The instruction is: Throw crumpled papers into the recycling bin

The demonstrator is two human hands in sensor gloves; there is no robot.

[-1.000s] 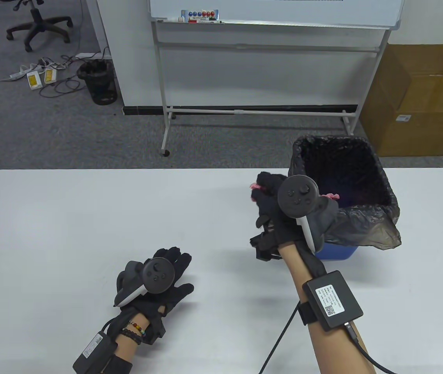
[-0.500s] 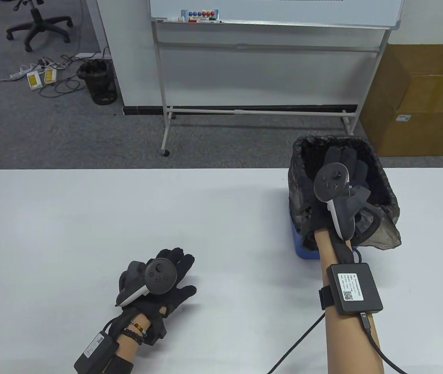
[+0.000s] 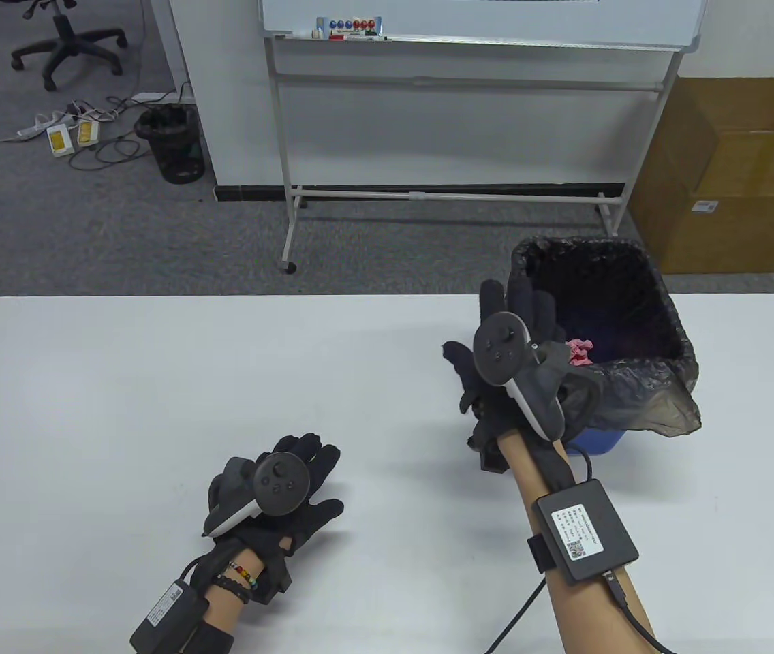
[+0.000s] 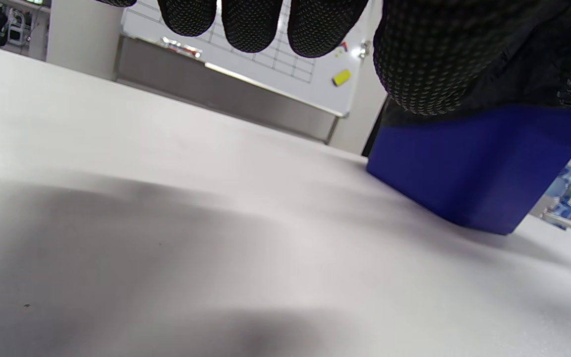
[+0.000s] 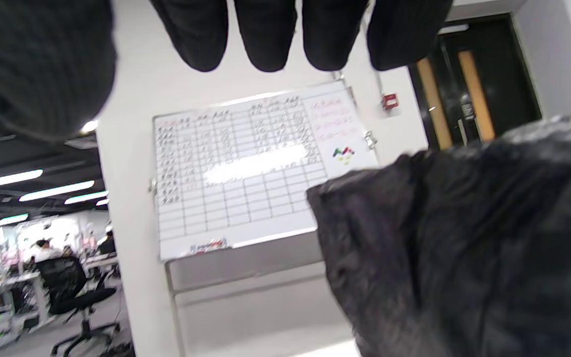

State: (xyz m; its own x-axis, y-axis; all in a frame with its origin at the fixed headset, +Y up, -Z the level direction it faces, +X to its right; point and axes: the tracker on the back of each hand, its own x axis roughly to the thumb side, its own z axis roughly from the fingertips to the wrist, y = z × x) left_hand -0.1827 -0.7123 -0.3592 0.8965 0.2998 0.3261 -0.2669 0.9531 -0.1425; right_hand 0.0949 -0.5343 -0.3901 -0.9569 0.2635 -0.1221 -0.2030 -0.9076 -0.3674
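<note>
A pink crumpled paper [image 3: 579, 350] lies inside the bin [image 3: 659, 409], down near its front left corner, against the black bag [image 3: 639, 395] that lines it. The bin is blue and stands on the right part of the white table [image 3: 121, 381], near the far edge; the bag folds out over its rim and hangs down the front.

Beyond the table a whiteboard on a wheeled stand [image 3: 448, 122] rises from the grey carpet, a cardboard box [image 3: 748, 184] sits on the floor behind the bin, and a small black basket [image 3: 172, 143] stands off to the far left beside a tangle of cables and an office chair [image 3: 63, 44].

My right hand [image 3: 496, 368] is raised just left of the bin, at its front left corner, fingers [image 5: 265, 34] spread and pointing up and away from me, holding nothing. The tracker on its back hides part of the bin's near corner from the table view. From my right wrist I see the bag close by at the right and the whiteboard behind.

My left hand [image 3: 285, 497] rests flat on the table, well apart from the bin, fingers stretched forward, empty.
</note>
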